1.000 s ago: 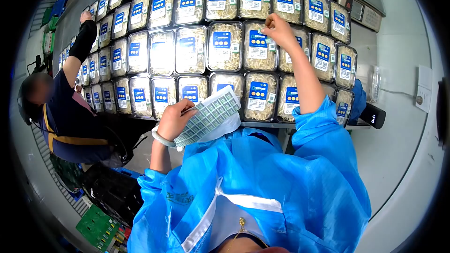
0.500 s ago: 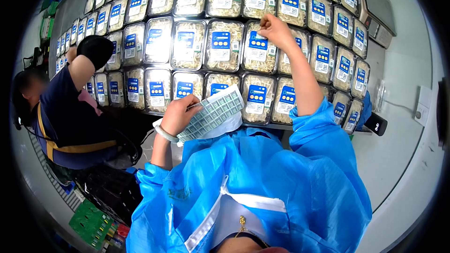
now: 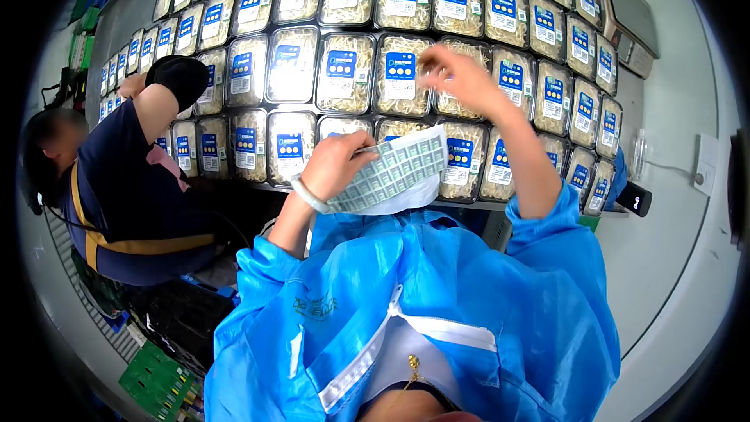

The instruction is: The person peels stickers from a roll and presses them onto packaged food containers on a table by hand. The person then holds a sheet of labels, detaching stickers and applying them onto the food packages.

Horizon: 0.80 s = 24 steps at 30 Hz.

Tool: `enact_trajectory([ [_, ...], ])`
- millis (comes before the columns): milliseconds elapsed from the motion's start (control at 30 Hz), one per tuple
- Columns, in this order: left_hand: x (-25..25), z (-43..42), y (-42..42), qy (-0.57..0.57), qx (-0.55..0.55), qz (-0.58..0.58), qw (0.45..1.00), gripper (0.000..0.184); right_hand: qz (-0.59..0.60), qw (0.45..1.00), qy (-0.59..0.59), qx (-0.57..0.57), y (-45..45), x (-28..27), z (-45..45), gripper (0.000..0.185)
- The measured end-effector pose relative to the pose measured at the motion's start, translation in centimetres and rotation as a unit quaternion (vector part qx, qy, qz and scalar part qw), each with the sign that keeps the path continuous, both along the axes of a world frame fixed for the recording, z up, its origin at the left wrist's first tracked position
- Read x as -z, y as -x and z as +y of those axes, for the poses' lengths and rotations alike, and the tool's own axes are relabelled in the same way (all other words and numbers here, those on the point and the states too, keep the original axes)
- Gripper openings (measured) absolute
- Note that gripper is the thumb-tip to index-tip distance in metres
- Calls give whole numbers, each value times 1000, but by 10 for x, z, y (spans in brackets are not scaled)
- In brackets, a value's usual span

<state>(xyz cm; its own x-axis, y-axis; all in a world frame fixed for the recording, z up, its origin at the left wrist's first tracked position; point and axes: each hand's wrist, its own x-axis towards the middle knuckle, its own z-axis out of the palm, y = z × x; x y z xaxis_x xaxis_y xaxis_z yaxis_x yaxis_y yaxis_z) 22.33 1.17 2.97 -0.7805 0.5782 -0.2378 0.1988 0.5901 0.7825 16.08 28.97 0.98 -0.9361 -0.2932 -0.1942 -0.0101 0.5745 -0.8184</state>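
Note:
My left hand (image 3: pixel 340 162), a pale bangle on its wrist, grips the left edge of a sheet of small green printed stickers (image 3: pixel 402 164). The sheet lies tilted over the nearest row, with white backing paper below it. My right hand (image 3: pixel 461 78) hovers over the second row, slightly blurred, its fingers loosely bent and apart. I see nothing held in it. Its fingertips are by the right side of a clear-lidded tray of bean sprouts (image 3: pixel 402 94) with a blue-and-white label (image 3: pixel 401 66). The tray beneath the hand is partly covered.
Rows of similar sprout trays (image 3: pixel 341 70) fill the metal table (image 3: pixel 129 12). At left a co-worker in dark clothing (image 3: pixel 129 195) reaches over the trays. A weighing scale (image 3: pixel 625 12) stands at the back right. Green crates (image 3: pixel 156 379) are at lower left.
My right hand has drawn a little toward me, and its fingers have loosened from a pinch. My left hand and the sticker sheet have shifted right and up. The whole view has shifted slightly.

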Motion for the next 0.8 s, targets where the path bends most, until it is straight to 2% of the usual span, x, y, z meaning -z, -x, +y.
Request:
enact_trajectory([
  [33,3,4,2,-7,11,15,1000,18,30,996,24,-76,-22,-4,-13,57],
  [100,4,12,10,-17,39,33,999,18,86,977,-83,-174,-58,-16,-31,48],
  [200,-2,14,12,-52,60,4,997,25,12,973,-164,-161,-88,-17,-28,36],
  [233,-9,9,13,-45,83,2,996,35,14,977,-152,-149,-96,-18,-23,32],
  [367,-14,-30,10,-10,28,6,1000,47,-8,987,-112,-115,-119,-23,7,27],
  [433,-18,-42,3,-32,-29,-5,999,46,-64,987,-102,-105,-124,-37,14,30],
  [500,-19,-44,-12,-108,-125,-74,983,37,-66,986,-100,-114,-129,-38,21,31],
  [600,-26,-33,-34,-236,-183,-143,944,29,-68,991,-48,-108,-137,-38,30,31],
  [700,-28,-24,-51,-226,-212,-145,940,22,-55,992,-32,-107,-149,-45,38,32],
  [733,-31,-17,-57,-222,-245,-131,935,12,-41,993,-42,-101,-155,-42,42,34],
  [800,-29,-12,-65,-186,-272,-103,938,11,-20,991,-66,-113,-167,-46,45,35],
])
